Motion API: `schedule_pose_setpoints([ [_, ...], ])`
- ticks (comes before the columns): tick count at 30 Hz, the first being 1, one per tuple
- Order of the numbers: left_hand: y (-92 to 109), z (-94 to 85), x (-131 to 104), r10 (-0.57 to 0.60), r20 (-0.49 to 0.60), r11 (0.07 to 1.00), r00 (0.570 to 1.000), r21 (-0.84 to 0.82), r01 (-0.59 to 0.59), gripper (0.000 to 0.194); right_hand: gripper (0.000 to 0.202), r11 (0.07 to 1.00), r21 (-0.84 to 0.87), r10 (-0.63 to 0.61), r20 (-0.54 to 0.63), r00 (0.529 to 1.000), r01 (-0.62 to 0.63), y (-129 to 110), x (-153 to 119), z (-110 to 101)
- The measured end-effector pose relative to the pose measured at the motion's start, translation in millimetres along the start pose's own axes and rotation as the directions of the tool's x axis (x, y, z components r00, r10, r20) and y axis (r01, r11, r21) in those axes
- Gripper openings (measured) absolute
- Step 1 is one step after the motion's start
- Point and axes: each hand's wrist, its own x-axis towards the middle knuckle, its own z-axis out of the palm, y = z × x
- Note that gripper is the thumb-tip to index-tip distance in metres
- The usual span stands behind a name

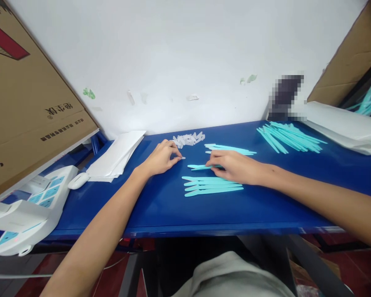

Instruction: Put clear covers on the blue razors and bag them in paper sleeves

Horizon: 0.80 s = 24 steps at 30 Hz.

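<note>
My left hand pinches a small clear plastic blade cap between thumb and fingertips, just above the table. Behind it lies a loose heap of similar clear caps. My right hand has its fingers closed on a slim turquoise eyebrow razor, whose tip points left toward the cap; a gap separates the two. Nearer me, several turquoise razors lie side by side in a row, tips to the left. A few more razors rest just beyond my right hand, which partly hides them.
A big pile of turquoise razors lies at the back right, by a white plastic bag. White sheets, a white earbud case and a power strip are on the left. A large carton leans there. The blue table meets a white wall.
</note>
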Motion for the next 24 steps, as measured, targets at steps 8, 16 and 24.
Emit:
schedule_pose_setpoints([
  [8, -6, 3.4, -3, -0.158, -0.022, 0.979, 0.987, 0.124, 0.160, 0.034, 0.017, 0.998, -0.023, 0.062, -0.016, 0.998, -0.063, -3, 2, -4],
  [16, -16, 3.1, 4, -0.125, 0.104, 0.988, 0.987, 0.102, 0.114, 0.032, 0.028, 0.998, -0.051, -0.023, 0.043, 0.999, 0.025, -1, 0, -3],
  [24, 2, -1.9, 3, 0.036, 0.082, 0.999, 0.996, -0.004, -0.036, 0.020, 0.032, 0.981, -0.194, 0.025, 0.130, 0.991, 0.001, 5, -4, -15],
])
